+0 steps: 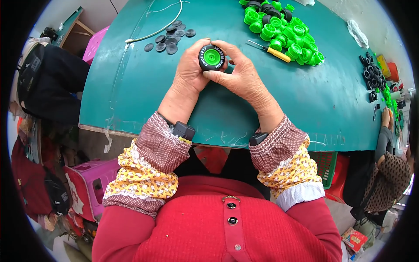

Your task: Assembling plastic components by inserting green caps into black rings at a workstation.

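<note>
Between my two hands, above the green tabletop, is a toy wheel [212, 57] with a black tyre and a bright green hub facing up. My left hand [190, 66] wraps round its left side, with the fingers partly hidden behind it. My right hand [241, 73] grips the wheel's right side, thumb at the lower edge and index finger at the top. Left of my hands lie several flat black discs [171, 49]. To the right a screwdriver [278, 54] with a yellow handle rests beside a heap of green wheel hubs [288, 32], some with black tyres among them.
A pale cord [153, 33] curves across the far left of the green table [144, 91]. Crumpled clear plastic [358, 34] lies at the far right. Black tyres [372, 74] and more green parts line the right edge, where another person's hand [386, 117] rests. A pink stool [92, 185] stands lower left.
</note>
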A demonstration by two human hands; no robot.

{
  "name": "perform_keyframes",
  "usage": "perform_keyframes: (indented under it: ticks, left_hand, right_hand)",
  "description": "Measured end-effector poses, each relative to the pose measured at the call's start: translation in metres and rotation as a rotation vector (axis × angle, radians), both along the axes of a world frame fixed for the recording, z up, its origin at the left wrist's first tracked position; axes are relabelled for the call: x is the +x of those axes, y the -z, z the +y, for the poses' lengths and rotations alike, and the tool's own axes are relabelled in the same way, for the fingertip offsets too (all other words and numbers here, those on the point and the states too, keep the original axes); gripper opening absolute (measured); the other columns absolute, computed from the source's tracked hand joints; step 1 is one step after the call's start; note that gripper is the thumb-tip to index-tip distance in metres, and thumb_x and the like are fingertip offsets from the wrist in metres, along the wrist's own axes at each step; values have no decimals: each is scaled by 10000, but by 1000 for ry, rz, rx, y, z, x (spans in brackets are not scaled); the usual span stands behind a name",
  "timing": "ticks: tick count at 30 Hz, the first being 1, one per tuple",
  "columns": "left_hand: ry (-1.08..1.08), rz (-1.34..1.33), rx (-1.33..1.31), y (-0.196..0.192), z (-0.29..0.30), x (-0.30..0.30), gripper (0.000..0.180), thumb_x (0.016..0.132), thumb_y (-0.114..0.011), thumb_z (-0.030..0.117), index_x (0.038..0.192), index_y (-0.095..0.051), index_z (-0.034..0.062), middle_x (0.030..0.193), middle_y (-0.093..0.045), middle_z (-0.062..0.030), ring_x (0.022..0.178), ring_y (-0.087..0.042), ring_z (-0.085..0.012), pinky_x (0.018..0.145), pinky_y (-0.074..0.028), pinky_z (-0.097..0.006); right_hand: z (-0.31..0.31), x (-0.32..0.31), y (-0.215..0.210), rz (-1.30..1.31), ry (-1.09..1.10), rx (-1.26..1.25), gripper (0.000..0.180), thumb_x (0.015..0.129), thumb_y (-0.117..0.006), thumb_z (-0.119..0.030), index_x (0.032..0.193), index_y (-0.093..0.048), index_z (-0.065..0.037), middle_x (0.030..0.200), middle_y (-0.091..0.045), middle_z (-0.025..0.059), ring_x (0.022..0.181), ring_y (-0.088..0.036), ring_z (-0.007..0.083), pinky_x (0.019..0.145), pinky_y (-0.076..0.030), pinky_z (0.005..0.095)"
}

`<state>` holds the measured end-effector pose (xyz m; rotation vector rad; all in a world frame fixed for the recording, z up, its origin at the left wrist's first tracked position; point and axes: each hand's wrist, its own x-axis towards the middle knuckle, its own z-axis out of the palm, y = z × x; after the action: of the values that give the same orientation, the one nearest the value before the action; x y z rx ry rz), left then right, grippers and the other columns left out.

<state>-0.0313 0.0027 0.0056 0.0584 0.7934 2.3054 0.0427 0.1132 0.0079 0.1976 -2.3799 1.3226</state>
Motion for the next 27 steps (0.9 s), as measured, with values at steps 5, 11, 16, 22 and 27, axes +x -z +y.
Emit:
perform_keyframes:
  ticks: [5, 11, 16, 22, 27]
  left_hand:
    - [-100, 206, -172, -3, -2, 6, 164, 815, -468, 148, 823, -517, -9, 706, -558, -125, 539, -584, -222, 447, -499, -289]
    - [-113, 150, -135, 0, 2, 3, 238, 854, -479, 228, 803, -518, -1, 713, -560, -101, 567, -582, -180, 472, -501, -274]
    - [18, 500, -405, 0, 3, 6, 326, 850, -533, 337, 878, -559, 13, 750, -570, -33, 577, -540, -81, 500, -460, -202]
    - [145, 498, -407, 3, -21, 18, 259, 849, -537, 207, 990, -551, -10, 863, -610, -77, 709, -612, -142, 612, -510, -233]
    - [134, 525, -339, -8, -32, 58, 244, 840, -544, 152, 1007, -547, -26, 865, -619, -107, 737, -632, -195, 613, -502, -223]
  right_hand:
    - [-6, -2, 0, -49, -28, -129, 650, 580, -753, -213, 1146, -474, -55, 1065, -542, 129, 999, -523, 258, 851, -425, 327]
    - [-4, -5, 1, -77, -14, -202, 589, 580, -745, -191, 1095, -504, -35, 1011, -562, 133, 916, -566, 249, 794, -460, 314]
    - [10, -5, 1, -96, 238, -59, 588, 570, -746, -235, 1065, -501, -31, 932, -586, 156, 854, -587, 260, 755, -467, 328]
    - [10, 11, 10, -109, 80, -301, 586, 647, -728, -255, 1106, -485, 16, 913, -603, 133, 818, -585, 195, 721, -472, 304]
    - [10, 50, 3, -335, -102, -644, 374, 802, -598, -258, 1060, -542, 6, 895, -603, 53, 778, -561, 114, 656, -445, 267]
